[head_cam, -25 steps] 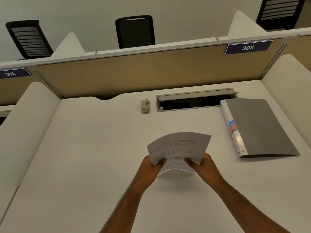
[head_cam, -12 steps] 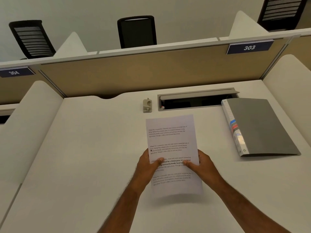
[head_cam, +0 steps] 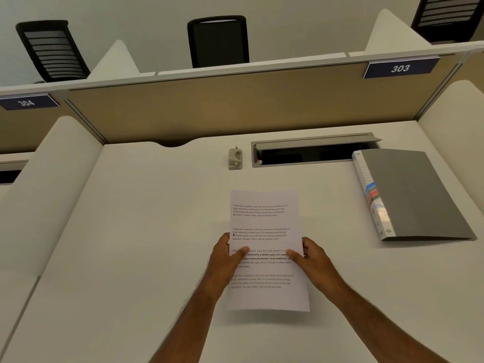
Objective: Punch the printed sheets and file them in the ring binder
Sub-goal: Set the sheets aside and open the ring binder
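The left hand (head_cam: 226, 254) and the right hand (head_cam: 313, 258) each pinch a side edge of the printed sheets (head_cam: 264, 221), thumbs laid across the text on top and the remaining fingers curled out of sight beneath. The paper is held at about mid-height, in the lower centre of the frame, face up. A soft shadow under its near edge suggests it is lifted clear of the tabletop (head_cam: 146, 231), though how far cannot be told. A sliver of a second sheet shows along the right edge, so the stack is not quite square.

The step in hand looks like squaring the stack before punching. It would go best if the sheets were tapped on the tabletop until the edges line up, with the grip kept light so nothing creases. The margin edge should then be fed fully and evenly into the hole punch (head_cam: 235, 159), which stands at the centre of the frame, well beyond the paper and just left of the open cable tray (head_cam: 309, 153). The punch is small, so hole spacing will need care to match the rings.

The ring binder (head_cam: 416, 195) lies closed at the right of the frame, well apart from the hands.
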{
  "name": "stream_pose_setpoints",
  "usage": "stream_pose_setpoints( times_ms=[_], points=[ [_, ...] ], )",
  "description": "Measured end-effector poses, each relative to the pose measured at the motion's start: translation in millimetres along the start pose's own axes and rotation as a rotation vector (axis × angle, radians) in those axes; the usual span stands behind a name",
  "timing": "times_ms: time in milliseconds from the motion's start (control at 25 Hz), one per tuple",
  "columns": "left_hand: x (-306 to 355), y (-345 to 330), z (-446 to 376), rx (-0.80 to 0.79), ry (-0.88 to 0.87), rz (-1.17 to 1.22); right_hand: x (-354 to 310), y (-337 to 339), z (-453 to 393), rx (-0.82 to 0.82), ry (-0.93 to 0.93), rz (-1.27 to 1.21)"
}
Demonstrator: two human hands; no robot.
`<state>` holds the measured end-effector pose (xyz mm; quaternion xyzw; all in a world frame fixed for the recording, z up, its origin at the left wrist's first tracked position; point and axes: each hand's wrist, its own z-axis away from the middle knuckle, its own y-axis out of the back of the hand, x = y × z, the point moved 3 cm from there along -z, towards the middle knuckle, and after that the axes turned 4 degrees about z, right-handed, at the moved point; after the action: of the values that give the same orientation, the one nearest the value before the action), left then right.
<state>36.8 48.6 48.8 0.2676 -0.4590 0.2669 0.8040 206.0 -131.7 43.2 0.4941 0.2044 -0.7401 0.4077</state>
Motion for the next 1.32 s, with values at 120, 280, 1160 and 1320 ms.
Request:
stream_pose_setpoints(
  times_ms=[120, 280, 1160, 1320],
  points=[
    [-8.1, 17.2, -2.0, 0.015, 0.003, -0.005, -1.3, -13.5, -3.3, -0.030, -0.027, 0.006],
    [-15.6, 44.6, -6.1, 0.049, -0.002, -0.025, -0.9, -37.6, -12.7, -0.054, -0.052, 0.042],
    [-42.7, 228.2, -15.6, 0.249, 0.015, -0.110, -30.1, -211.4, -48.1, -0.387, -0.035, 0.333],
    [-53.9, 255.9, -18.0, 0.274, 0.041, -0.153, -36.6, -239.7, -53.5, -0.454, -0.009, 0.419]
  ],
)
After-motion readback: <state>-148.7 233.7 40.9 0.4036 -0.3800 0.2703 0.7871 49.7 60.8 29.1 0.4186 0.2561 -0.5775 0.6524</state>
